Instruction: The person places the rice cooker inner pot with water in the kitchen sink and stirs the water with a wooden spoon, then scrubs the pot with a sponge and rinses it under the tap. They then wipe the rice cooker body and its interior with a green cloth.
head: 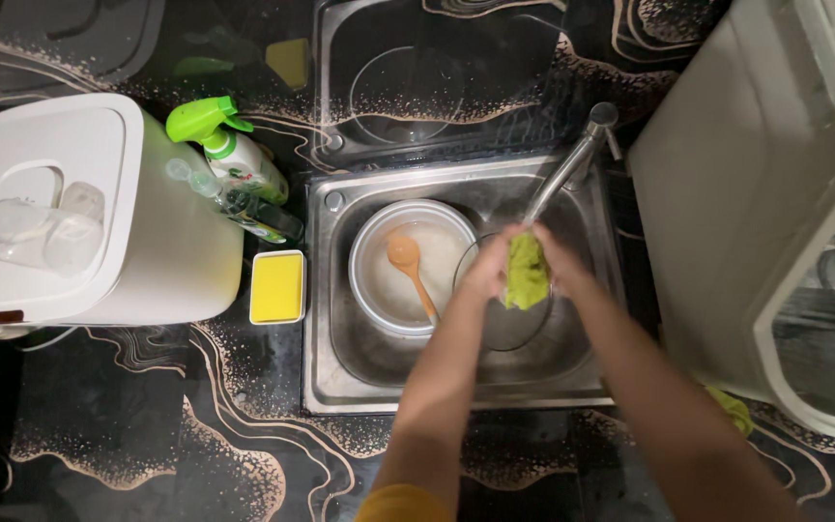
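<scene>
Green sponge [526, 272] pinched between left hand [488, 268] and right hand [561, 266], above sink [340, 377]

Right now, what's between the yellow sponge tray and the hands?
Head view: a metal pot in the sink, with a wooden spoon inside.

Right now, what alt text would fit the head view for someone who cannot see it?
Both hands, left hand and right hand, press a green scrubbing cloth against a clear glass lid in a steel sink under the tap. Beside it sits a metal pot holding a wooden spoon.
</scene>
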